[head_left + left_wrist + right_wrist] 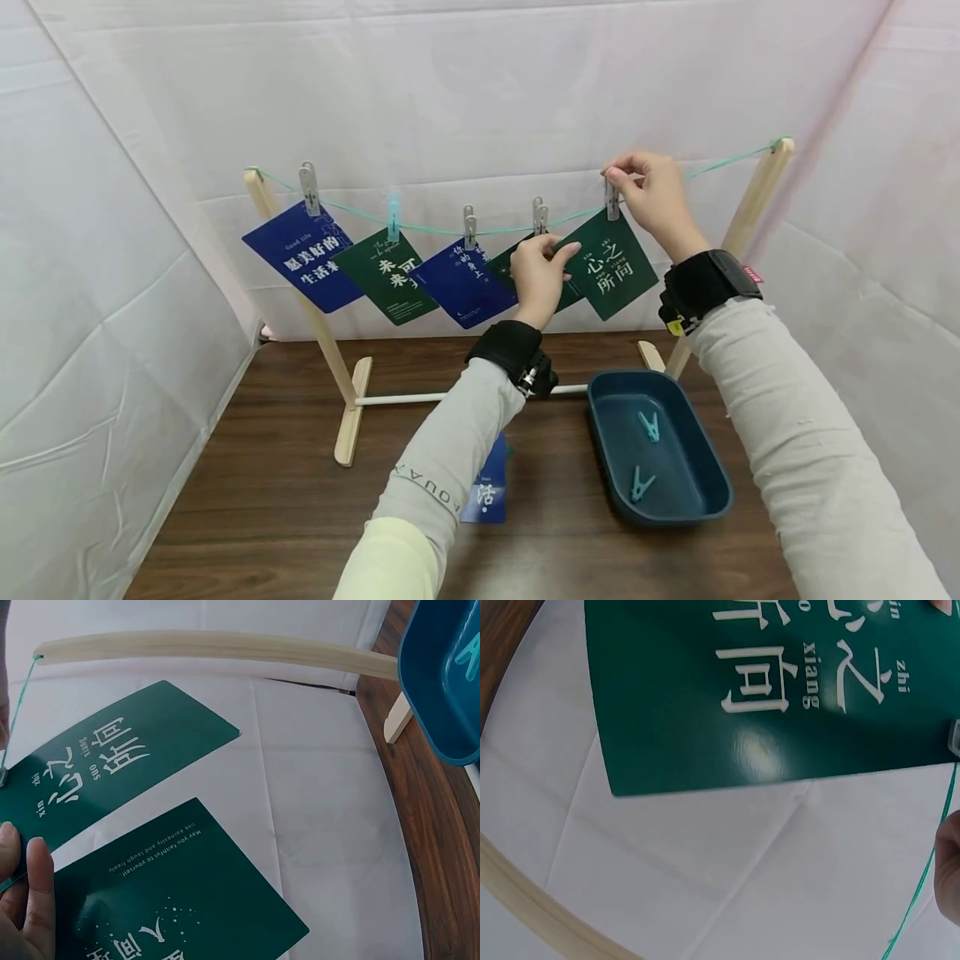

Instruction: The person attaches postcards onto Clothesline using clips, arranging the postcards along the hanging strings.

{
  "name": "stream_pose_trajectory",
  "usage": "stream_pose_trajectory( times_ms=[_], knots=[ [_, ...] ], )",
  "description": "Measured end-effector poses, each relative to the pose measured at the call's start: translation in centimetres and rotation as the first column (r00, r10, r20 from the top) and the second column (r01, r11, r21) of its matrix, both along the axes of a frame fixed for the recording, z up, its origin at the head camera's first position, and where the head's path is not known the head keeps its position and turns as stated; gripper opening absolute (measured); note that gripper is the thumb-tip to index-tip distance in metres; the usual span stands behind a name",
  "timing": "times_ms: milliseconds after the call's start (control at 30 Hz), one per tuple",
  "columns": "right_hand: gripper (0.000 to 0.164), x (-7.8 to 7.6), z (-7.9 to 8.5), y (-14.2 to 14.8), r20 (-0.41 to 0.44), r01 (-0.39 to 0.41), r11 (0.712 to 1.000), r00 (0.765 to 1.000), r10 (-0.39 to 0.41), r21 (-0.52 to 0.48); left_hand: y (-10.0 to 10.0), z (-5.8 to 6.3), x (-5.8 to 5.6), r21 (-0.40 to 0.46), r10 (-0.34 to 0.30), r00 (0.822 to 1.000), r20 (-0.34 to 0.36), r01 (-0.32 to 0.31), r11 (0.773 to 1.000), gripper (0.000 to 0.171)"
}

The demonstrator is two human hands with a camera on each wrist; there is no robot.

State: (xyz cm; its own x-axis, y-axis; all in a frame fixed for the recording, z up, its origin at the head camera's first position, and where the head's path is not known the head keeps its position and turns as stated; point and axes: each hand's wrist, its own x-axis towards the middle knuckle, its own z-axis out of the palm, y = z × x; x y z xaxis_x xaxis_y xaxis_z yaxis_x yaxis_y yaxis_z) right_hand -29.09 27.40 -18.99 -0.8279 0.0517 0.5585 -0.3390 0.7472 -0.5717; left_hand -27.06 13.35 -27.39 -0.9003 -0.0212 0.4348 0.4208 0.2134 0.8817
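A green card [609,271] with white characters hangs at the right part of a green string [431,230]. My left hand [538,275] pinches this card by its left corner between thumb and fingers. Above the card's top corner, my right hand [656,196] pinches a grey clothespin [612,200] that sits over the string and the card's edge. In the left wrist view, the left fingers [39,900] show at the card's edge, and another green card [180,892] hangs beside it. Only part of the right hand [949,870] shows in the right wrist view.
Wooden posts [761,200] carry the string. Other clipped cards hang left, including a blue card [307,258] and a green card [386,275]. A dark blue tray [678,500] holds two teal clothespins [641,483]. Another blue card [487,487] lies on the wooden table [247,500], partly behind the left sleeve.
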Motion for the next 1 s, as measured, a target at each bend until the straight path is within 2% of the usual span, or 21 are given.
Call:
stream_pose_trajectory(
  times_ms=[200, 433, 533, 600, 767, 833, 900, 1000],
  knots=[
    [0.036, 0.1, 0.0, 0.4, 0.083, -0.059, 0.998, 0.995, 0.059, -0.011, 0.0, -0.3, 0.0, 0.028, 0.022, 1.000, 0.002, -0.022, 0.999, 0.029],
    [0.037, 0.1, -0.1, 0.7, 0.093, -0.124, 0.991, 0.988, 0.127, -0.043, -1.0, -2.0, 0.1, 0.070, 0.010, 1.000, -0.003, -0.009, 0.998, 0.034],
    [0.038, 0.4, -0.2, 0.8, 0.123, -0.123, 0.991, 0.984, 0.128, -0.052, -1.7, -3.5, 0.6, 0.067, 0.000, 1.000, 0.003, 0.000, 0.998, 0.035],
    [0.040, 0.6, -0.4, 1.0, 0.137, -0.143, 0.987, 0.979, 0.153, -0.077, -2.0, -4.7, 1.1, 0.032, -0.011, 1.000, 0.010, 0.011, 0.999, 0.037],
    [0.042, 1.3, -0.7, 1.3, 0.102, -0.190, 0.968, 0.973, 0.208, -0.166, -2.2, -8.0, 2.9, -0.023, -0.092, 0.993, 0.074, 0.094, 0.995, 0.037],
    [0.041, 2.0, -0.7, 1.1, 0.045, -0.155, 0.962, 0.985, 0.169, -0.223, -2.0, -9.4, 3.7, -0.041, -0.116, 0.987, 0.115, 0.121, 0.992, 0.037],
    [0.038, 2.6, -1.1, 1.1, -0.029, -0.108, 0.945, 0.994, 0.104, -0.307, -1.8, -10.7, 4.5, -0.082, -0.126, 0.979, 0.158, 0.141, 0.987, 0.036],
    [0.033, 3.3, -2.6, 1.9, -0.127, -0.039, 0.914, 0.992, -0.014, -0.404, -1.5, -12.8, 5.7, -0.132, -0.144, 0.967, 0.212, 0.174, 0.976, 0.034]
  ],
)
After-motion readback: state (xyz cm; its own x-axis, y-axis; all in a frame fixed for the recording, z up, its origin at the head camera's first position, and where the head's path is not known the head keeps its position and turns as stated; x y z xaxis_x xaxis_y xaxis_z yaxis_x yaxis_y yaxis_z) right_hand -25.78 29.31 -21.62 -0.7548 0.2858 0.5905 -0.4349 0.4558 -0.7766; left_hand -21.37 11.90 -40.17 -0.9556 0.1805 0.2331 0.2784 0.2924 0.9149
